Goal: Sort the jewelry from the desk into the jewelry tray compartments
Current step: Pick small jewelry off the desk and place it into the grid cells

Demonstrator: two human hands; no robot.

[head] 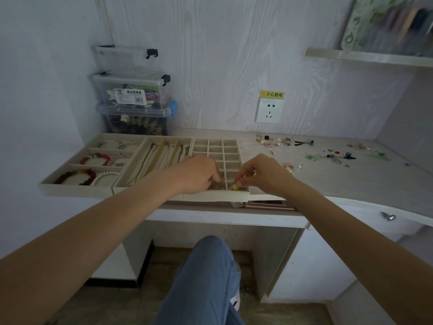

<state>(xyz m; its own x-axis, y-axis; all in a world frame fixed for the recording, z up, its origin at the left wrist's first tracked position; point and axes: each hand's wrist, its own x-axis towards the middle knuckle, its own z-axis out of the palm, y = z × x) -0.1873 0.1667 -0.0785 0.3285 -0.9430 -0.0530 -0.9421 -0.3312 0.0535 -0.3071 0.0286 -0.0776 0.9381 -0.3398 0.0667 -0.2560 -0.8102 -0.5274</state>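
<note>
Both hands work over the near row of the grid tray (pixel 230 146), whose long axis runs near to far. The right hand (pixel 260 173) pinches a small yellow piece (pixel 234 187) at a near compartment; the left hand (pixel 199 173) curls beside it, its grasp hidden

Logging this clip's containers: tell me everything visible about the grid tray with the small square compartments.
The grid tray is beige and looks fabric-lined, split by thin walls into three columns of small square cells. It lies flat on the desk, rightmost of three trays, its near edge overhanging the desk front. The far cells look empty. The left hand reaches into the near cells, whose contents are unclear. The right hand pinches a small yellow piece over the near right corner.
</note>
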